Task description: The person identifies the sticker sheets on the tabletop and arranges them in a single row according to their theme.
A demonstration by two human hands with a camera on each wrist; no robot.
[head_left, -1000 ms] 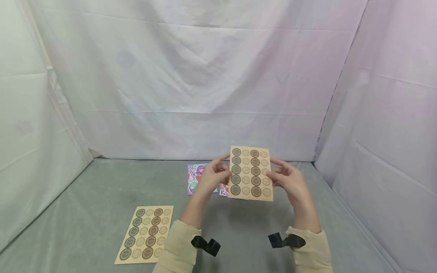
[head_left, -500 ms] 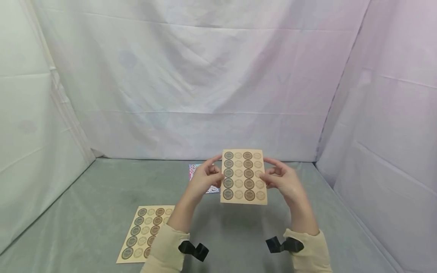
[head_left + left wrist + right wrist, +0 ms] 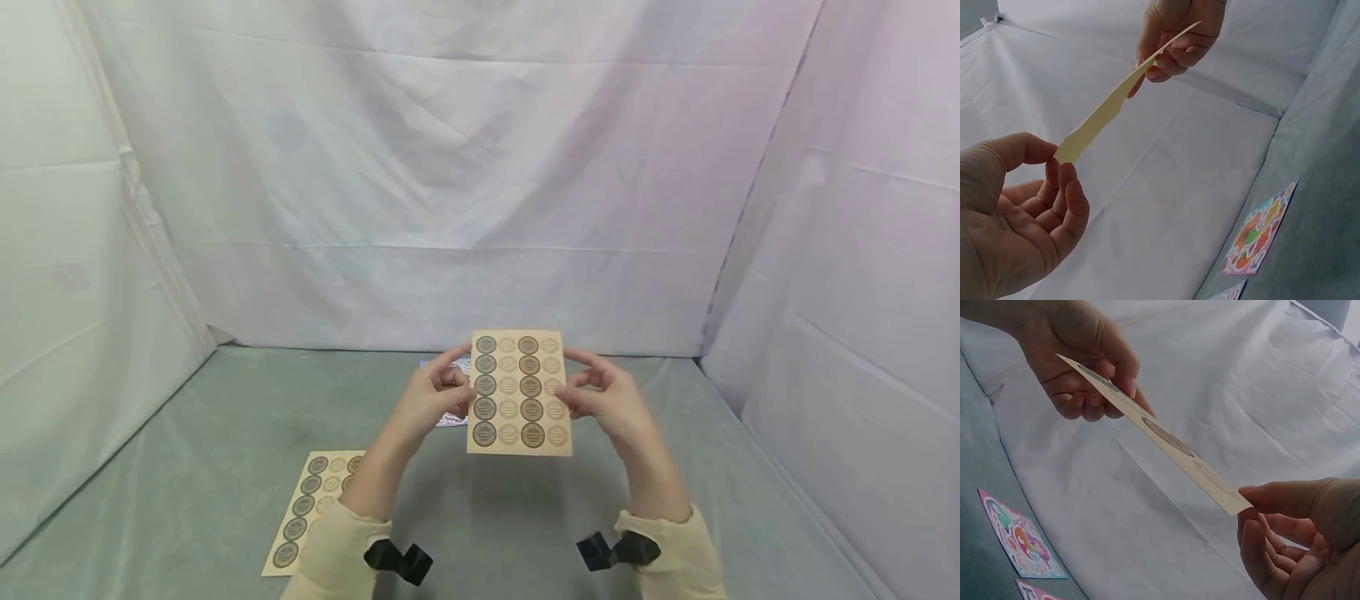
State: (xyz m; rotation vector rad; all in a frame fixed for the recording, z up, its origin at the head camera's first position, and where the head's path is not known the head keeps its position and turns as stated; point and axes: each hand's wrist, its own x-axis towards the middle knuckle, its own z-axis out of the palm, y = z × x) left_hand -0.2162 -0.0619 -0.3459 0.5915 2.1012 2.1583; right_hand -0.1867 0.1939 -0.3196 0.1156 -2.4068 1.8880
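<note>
A tan sticker sheet with rows of round grey, brown and pale stickers is held up above the table, its printed face toward the head camera. My left hand pinches its left edge between thumb and fingers; in the left wrist view the thumb of the left hand lies on the near edge. On the opposite edge my right hand pinches the sheet, as the right hand in the right wrist view also shows. The sheet looks slightly bowed there.
A second tan sticker sheet lies at the left front of the grey table, partly under the left forearm. Colourful sticker sheets lie farther back, mostly hidden behind the held sheet in the head view. White cloth walls in the back and sides.
Both hands have moved left and slightly down with the held sticker sheet, which now looks straighter. It covers more of the colourful sheets; the left forearm covers more of the sheet on the table.
</note>
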